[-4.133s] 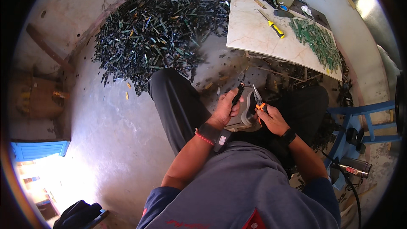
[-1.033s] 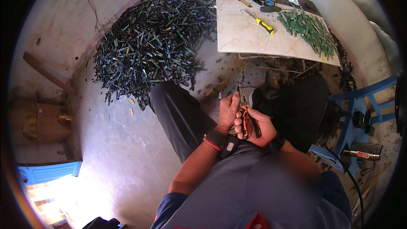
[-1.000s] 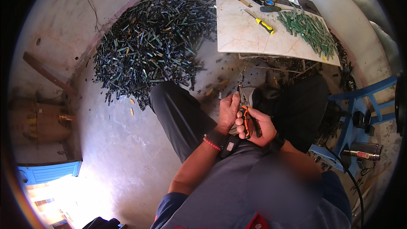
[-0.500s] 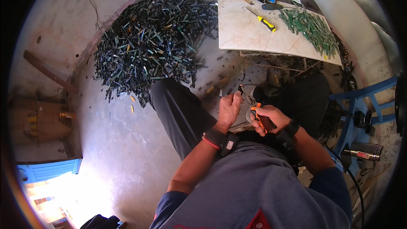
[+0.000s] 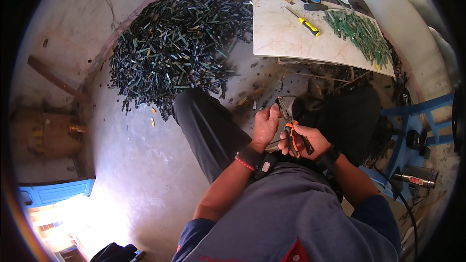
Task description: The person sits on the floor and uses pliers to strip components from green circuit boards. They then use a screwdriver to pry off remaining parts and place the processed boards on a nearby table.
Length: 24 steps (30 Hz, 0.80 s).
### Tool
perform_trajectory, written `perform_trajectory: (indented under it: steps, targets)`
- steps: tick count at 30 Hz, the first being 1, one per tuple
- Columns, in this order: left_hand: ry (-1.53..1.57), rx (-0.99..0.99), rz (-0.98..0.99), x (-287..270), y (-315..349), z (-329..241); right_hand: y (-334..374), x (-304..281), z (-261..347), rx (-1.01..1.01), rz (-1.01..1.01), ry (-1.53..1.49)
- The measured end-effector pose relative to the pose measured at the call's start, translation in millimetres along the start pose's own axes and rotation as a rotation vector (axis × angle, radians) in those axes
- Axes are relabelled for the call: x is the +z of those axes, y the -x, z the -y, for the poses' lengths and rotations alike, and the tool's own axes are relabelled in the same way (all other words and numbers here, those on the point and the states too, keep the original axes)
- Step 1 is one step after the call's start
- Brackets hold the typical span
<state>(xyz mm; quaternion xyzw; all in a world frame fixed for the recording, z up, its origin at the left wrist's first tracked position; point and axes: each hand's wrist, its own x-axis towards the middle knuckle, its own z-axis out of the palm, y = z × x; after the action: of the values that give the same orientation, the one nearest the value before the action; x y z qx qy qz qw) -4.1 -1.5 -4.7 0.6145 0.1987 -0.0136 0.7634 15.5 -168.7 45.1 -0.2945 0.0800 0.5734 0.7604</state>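
My right hand (image 5: 313, 141) is wrapped round the orange-and-black handles of a pair of pliers (image 5: 291, 139). The handles are spread apart, and the metal jaws point up and away from me. Just left of the jaws, my left hand (image 5: 266, 124) is closed in a pinch. From its fingertips juts a small dark piece (image 5: 278, 100), too small to name for certain. The plier jaws are close beside this piece; whether they touch it I cannot tell. Both hands are in front of my lap, between my knees.
A big heap of dark narrow strips (image 5: 170, 43) covers the floor ahead left. Ahead right, a pale board (image 5: 286, 34) carries a yellow-and-black screwdriver (image 5: 309, 26) and a pile of green strips (image 5: 359, 34). A blue chair (image 5: 412, 111) and metal flask (image 5: 420, 176) stand at right.
The pliers have turned more upright, and their handles are spread wider. My left hand stays pinched, shifted slightly within the view.
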Motion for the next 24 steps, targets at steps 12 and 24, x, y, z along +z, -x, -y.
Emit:
perform_trajectory:
  steps: [12,24]
  targets:
    - [-0.087,0.006,-0.015,1.1,-0.3,-5.4,-5.6,18.5,-10.0,-0.014,0.023,-0.117]
    - [-0.046,0.034,0.019,-1.2,-1.2,0.1,-3.0,16.0,-12.8,0.020,0.059,-0.160]
